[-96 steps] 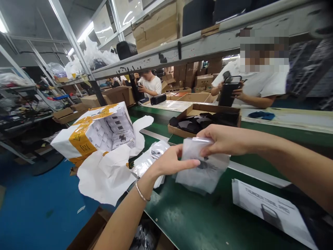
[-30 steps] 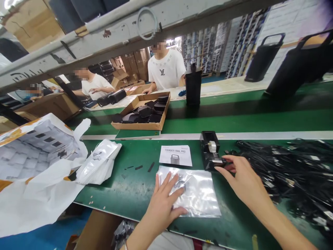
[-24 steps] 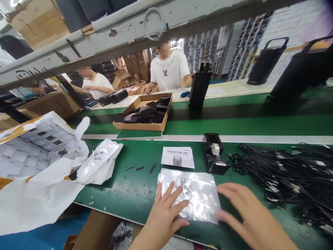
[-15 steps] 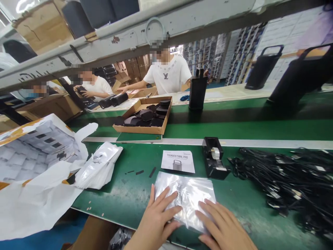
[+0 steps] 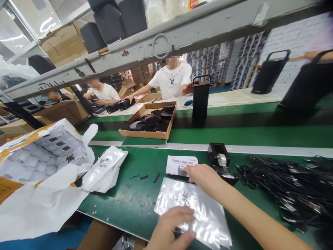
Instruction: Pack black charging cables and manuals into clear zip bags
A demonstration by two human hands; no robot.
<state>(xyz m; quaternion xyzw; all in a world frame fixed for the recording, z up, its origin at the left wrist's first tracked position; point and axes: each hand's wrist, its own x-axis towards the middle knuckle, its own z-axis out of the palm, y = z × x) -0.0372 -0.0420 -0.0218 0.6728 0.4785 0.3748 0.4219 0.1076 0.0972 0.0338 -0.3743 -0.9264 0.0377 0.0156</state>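
Observation:
My left hand rests at the lower left of a clear plastic bag, thumb and fingers apart. A small dark patch shows between them; I cannot make out what it is. My right hand reaches across the bag, its fingers closed at the lower right edge of a white printed manual marked THUNDERTRAIL PRO. Part of the manual's speaker picture is covered by the fingertips. Just right of this hand stands a black tape dispenser, partly hidden by my forearm.
Black cables are heaped at the right. White pouches and an open wrapped package lie left. Beyond are a cardboard tray of black parts and black speakers on the green belt. A co-worker touches one speaker.
My right hand has left the bag and moved forward to the manual. My left hand has shifted to the bag's lower left. The co-worker's hand has come onto the speaker, whose handle looks turned.

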